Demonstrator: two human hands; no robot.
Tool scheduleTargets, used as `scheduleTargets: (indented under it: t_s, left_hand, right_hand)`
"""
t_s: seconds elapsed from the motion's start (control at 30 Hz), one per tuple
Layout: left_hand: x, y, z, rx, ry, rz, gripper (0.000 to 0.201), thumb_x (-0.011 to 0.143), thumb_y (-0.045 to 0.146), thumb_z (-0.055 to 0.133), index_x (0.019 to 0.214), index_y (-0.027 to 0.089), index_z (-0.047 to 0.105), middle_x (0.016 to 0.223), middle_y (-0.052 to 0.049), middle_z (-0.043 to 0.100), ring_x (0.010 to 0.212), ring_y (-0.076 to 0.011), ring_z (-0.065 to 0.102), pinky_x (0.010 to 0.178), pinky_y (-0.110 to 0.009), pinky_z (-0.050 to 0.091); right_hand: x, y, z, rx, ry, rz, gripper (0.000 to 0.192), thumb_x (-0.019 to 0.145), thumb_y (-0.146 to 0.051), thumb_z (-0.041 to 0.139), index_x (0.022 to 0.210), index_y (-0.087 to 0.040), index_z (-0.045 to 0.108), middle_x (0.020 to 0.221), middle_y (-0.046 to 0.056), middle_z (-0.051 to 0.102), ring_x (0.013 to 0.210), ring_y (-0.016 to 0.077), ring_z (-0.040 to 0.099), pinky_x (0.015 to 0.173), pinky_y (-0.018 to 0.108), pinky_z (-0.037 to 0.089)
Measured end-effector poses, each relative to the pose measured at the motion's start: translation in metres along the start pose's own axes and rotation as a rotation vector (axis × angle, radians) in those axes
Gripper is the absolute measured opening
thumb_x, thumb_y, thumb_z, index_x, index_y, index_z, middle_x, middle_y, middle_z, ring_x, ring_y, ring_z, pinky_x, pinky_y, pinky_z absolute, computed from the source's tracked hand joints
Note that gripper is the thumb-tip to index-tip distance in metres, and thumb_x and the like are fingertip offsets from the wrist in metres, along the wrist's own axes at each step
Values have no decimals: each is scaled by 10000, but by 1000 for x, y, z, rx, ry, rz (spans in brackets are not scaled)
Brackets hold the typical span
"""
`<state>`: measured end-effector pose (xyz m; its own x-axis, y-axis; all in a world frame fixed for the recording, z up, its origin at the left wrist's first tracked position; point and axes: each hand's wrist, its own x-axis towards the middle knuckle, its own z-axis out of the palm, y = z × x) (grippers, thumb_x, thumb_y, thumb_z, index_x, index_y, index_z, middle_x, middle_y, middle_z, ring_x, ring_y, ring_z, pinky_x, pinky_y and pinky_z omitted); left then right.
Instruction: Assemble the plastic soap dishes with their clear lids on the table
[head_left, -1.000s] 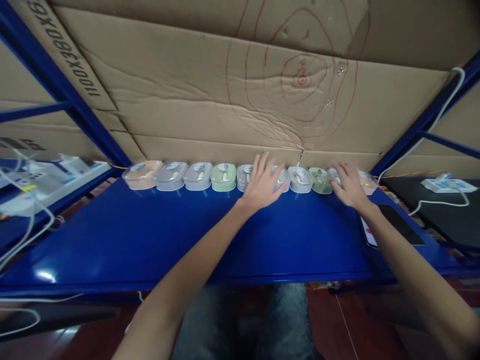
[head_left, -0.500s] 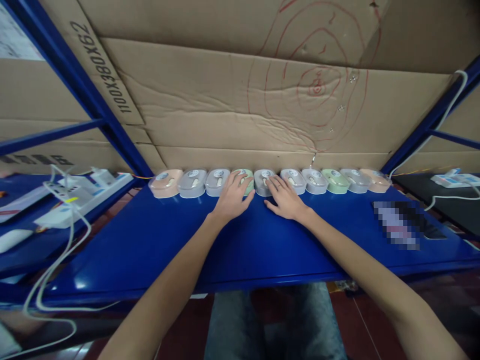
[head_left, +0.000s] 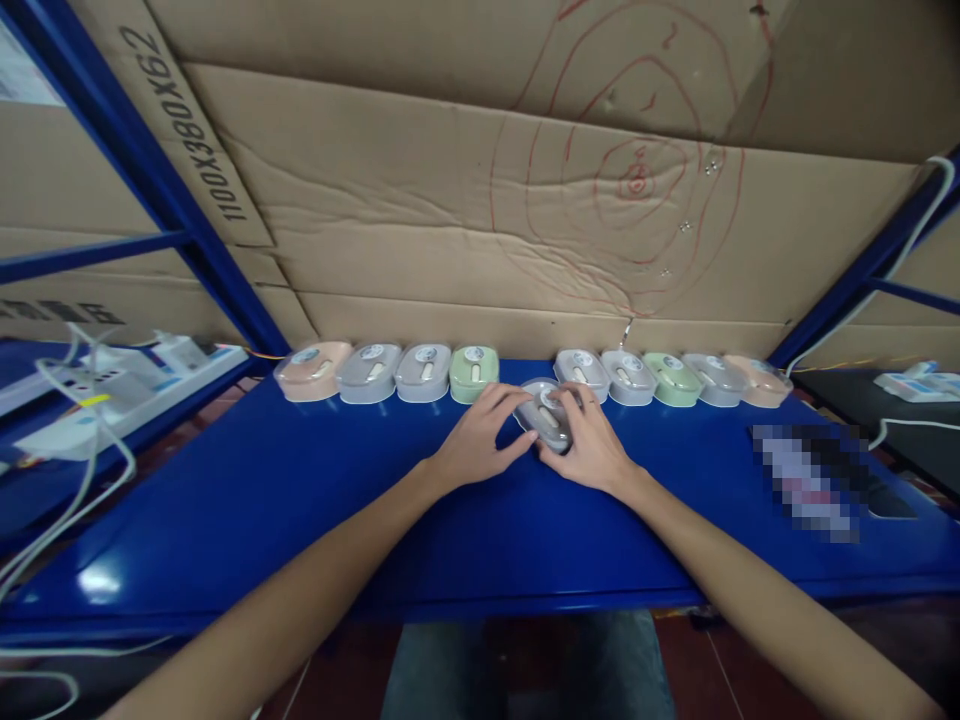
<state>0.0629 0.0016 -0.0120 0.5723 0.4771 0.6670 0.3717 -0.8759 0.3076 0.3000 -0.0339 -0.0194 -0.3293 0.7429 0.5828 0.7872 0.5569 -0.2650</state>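
Note:
A grey rounded plastic box with a clear lid (head_left: 550, 418) is pulled forward of the row, slightly tilted or turned, between my hands. My right hand (head_left: 592, 435) grips its right side, thumb at the front and fingers over the lid. At its left edge, my left hand (head_left: 484, 435) has its thumb and fingertips curved about the box. Behind my left hand stands a green lidded box (head_left: 475, 374). Just behind my right hand is another grey lidded box (head_left: 582, 374). Each lid carries a round label and a pale tab.
The row continues left to a peach box (head_left: 313, 372) and right to another peach box (head_left: 756, 382), against a cardboard wall (head_left: 390, 200). A blurred-out item (head_left: 806, 485) lies at the right of the blue table (head_left: 300, 480). White cables (head_left: 94, 440) hang on the left.
The grey box has come out of the row toward me, leaving a gap beside the green box. My left hand has left the green box and moved to the grey one.

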Motion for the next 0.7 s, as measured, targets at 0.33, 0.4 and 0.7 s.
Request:
scheduleTargets:
  t_s: [0.33, 0.4, 0.7]
  left_hand:
    - [-15, -8, -11, -168, -179, -176, 924, 900, 610, 838, 1635, 274, 390, 1614, -173, 517, 1500, -409, 512, 1249, -645, 448]
    - [-14, -9, -12, -234, -284, -212, 987, 828, 641, 891, 1622, 290, 420, 1603, -153, 546, 1468, -412, 554, 1230, -643, 470]
    - [-15, -4, -10, -183, -363, -229, 1160, 752, 483, 927, 1712, 290, 305, 1667, -176, 481, 1522, -440, 497, 1245, -653, 454]
  right_hand:
    - [9, 11, -28, 434, -422, -197, 1020, 784, -289, 860, 1677, -309, 368, 1723, 157, 387, 1590, 387, 437, 1285, 590, 421]
    - [10, 12, -26, 499, -442, -200, 979, 805, -363, 896, 1660, -351, 418, 1701, 126, 432, 1540, 368, 503, 1277, 584, 432]
    - [3, 17, -1, 633, -263, -11, 1066, 653, -541, 1014, 1554, -260, 519, 1476, 154, 675, 1342, 375, 681, 1143, 571, 554]
